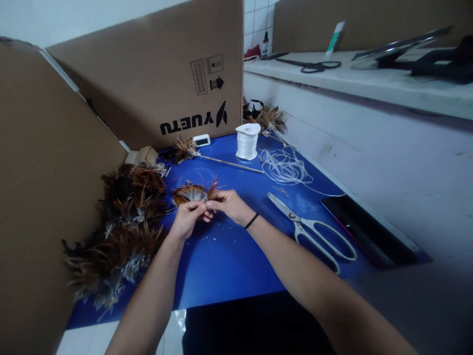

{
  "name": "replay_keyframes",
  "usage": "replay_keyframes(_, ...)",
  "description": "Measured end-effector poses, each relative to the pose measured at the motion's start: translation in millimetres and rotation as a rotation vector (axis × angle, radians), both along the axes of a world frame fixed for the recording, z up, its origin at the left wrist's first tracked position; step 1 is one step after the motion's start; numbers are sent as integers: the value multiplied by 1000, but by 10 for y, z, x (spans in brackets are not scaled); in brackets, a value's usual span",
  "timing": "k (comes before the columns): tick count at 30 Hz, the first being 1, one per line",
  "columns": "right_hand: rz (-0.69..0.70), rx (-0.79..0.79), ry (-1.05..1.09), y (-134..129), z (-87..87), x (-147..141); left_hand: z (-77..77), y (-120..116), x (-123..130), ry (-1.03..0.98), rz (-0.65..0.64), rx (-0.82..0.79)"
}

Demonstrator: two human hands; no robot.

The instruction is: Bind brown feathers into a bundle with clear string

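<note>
A small bunch of brown feathers with a pale grey base is pinched between my hands over the blue table. My left hand closes thumb against fingers at the base of the bunch. Beside it, my right hand, with a black band at the wrist, pinches the same base from the right. The fingertips of both hands nearly meet, and they hide the bound end. Whether a thread runs between them I cannot tell. Just beyond lies a thin stick with feathers at its left end.
Piled feather bunches lie at the left. Scissors and a dark phone are on the right. A white spool stands behind, near tangled clear strip. Cardboard walls the back; a ledge runs along the right.
</note>
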State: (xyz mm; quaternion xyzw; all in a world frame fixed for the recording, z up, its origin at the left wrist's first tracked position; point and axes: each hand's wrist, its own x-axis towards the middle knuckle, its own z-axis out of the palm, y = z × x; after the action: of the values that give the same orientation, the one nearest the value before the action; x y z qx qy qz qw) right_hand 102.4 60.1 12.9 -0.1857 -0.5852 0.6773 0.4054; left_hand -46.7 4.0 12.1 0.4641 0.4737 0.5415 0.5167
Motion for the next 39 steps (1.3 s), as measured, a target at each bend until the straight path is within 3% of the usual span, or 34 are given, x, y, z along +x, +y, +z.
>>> replay_keyframes(6, -112, 22, -16, 20, -25, -29, 6, 0, 41, -51, 45, -36)
replay_keyframes(14, -81, 39, -17, 44, -38, -10, 18, -14, 15, -124, -91, -147)
replay_keyframes(27, -43, -94, -46, 30, -44, -14, -29, 23, -14, -90, 24, -137)
replay_keyframes(32, -111, -121, -59, 39, -64, -40, 15, 30, -7, -103, 127, -120)
replay_keyframes(35, -198, -27, -168, 57, -97, -48, 43, 57, -58, -154, 251, -59)
replay_keyframes(39, -279, 332, -459, 31, -147, -52, 52, 108, -165, -236, 407, 12)
